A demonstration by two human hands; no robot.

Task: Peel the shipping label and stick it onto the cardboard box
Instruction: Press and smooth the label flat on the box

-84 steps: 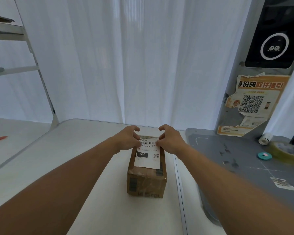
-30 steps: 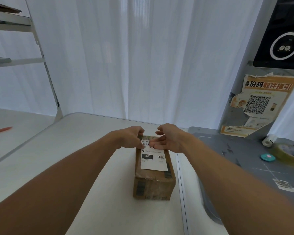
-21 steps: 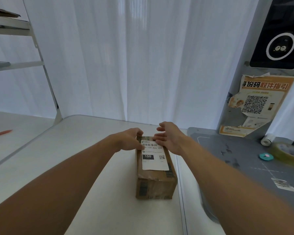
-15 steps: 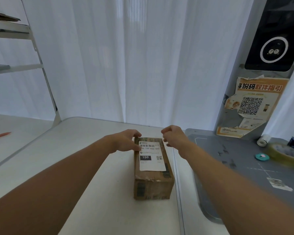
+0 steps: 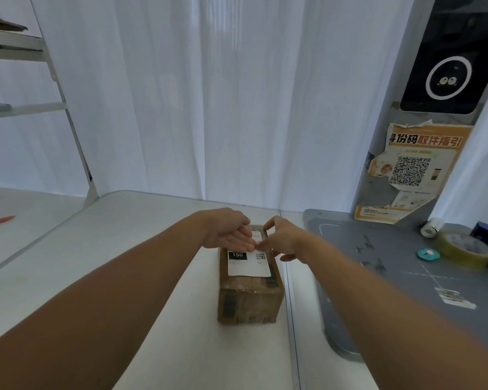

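Your shipping label (image 5: 248,263) on cardboard box (image 5: 250,296): white "150" in black block, small QR code to its right; upper lines hidden under your hands. Orange poster (image 5: 414,170) on grey panel to your right: Chinese heading "份码取件指引", first character cut off, large QR code below. Remaining small print too blurred to read.
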